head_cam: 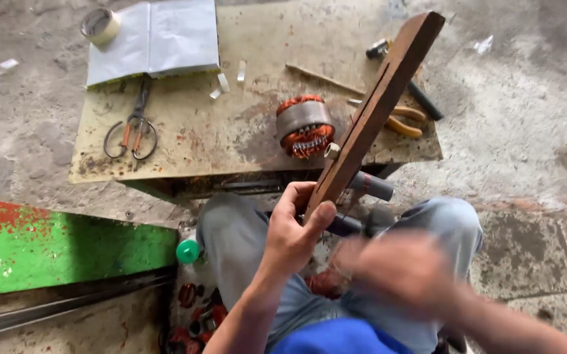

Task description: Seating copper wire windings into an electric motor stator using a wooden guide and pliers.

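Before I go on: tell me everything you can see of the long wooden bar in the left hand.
The wooden bar is a long, flat, reddish-brown strip that looks like worn wood, with a dark slot or groove running along its length. It tilts from the lap up and away to the right, its squared top end above the low table. The left hand grips its lower end, thumb pressed on the face. A small pale cylinder sits against its edge midway, and it crosses in front of a grey tube. The right hand is blurred just below it; contact cannot be told.

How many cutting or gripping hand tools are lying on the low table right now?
2: scissors near the table's left edge, below the open book; yellow-handled pliers at the right, partly behind the wooden bar. More may be hidden behind it.
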